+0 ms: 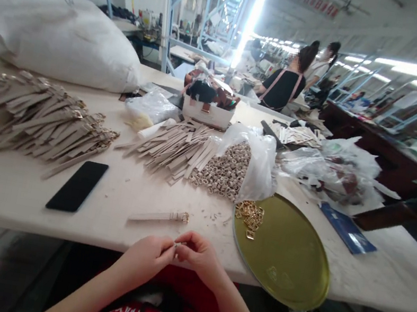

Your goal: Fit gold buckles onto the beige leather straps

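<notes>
My left hand (148, 255) and my right hand (197, 253) meet at the table's front edge, fingers pinched together on a small pale piece (178, 245) that I cannot make out. Just beyond them lies one beige strap with a gold buckle (160, 216). Loose beige straps (177, 148) are heaped further back, next to an open bag of small beige loops (228, 170). Gold buckles (249, 216) sit on the rim of a round gold tray (287, 256) to the right.
A black phone (77, 185) lies at the left. A big pile of buckled straps (34, 114) and a white sack (52, 34) fill the far left. Plastic bags (335, 170), a blue packet (346, 230) and a white box (206, 110) stand behind. Two people work far back.
</notes>
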`<move>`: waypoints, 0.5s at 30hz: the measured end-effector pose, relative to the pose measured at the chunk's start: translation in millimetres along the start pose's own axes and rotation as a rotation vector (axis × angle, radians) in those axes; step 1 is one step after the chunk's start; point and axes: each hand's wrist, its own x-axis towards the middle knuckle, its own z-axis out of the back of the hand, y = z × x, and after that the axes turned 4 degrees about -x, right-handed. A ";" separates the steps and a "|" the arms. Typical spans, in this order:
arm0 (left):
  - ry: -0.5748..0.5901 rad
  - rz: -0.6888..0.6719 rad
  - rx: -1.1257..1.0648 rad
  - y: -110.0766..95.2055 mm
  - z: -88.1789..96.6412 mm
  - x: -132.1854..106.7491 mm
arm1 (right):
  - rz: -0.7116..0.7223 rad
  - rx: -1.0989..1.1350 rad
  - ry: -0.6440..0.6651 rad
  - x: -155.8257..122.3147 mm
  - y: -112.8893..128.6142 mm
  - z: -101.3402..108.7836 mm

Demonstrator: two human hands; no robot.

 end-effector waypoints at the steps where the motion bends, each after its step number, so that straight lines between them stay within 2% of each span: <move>1: -0.001 -0.006 -0.029 -0.1 -1.9 -2.5 | 0.000 0.008 0.006 -2.0 0.6 -1.0; 3: 0.062 0.017 -0.158 2.0 -5.7 -8.7 | 0.000 0.032 -0.005 -6.4 2.9 -1.8; 6: 0.220 0.132 -0.397 9.1 -11.5 -17.5 | 0.010 0.088 -0.061 -12.4 4.9 -3.8; 7: 0.240 0.159 -0.450 11.6 -13.5 -19.0 | 0.013 0.118 -0.067 -13.7 3.9 -6.1; 10: 0.166 0.140 -0.555 17.4 -19.0 -16.2 | 0.031 0.220 -0.013 -13.3 -4.1 -16.0; 12: 0.097 0.110 -0.604 20.5 -20.4 -9.1 | 0.051 0.226 0.027 -8.9 -10.1 -14.5; 13: 0.063 0.102 -0.614 22.5 -19.9 -4.9 | 0.078 0.174 0.008 -5.6 -11.5 -7.3; 15: -0.019 0.103 -0.605 27.5 -16.8 3.5 | 0.158 -0.066 -0.149 2.4 -9.7 24.4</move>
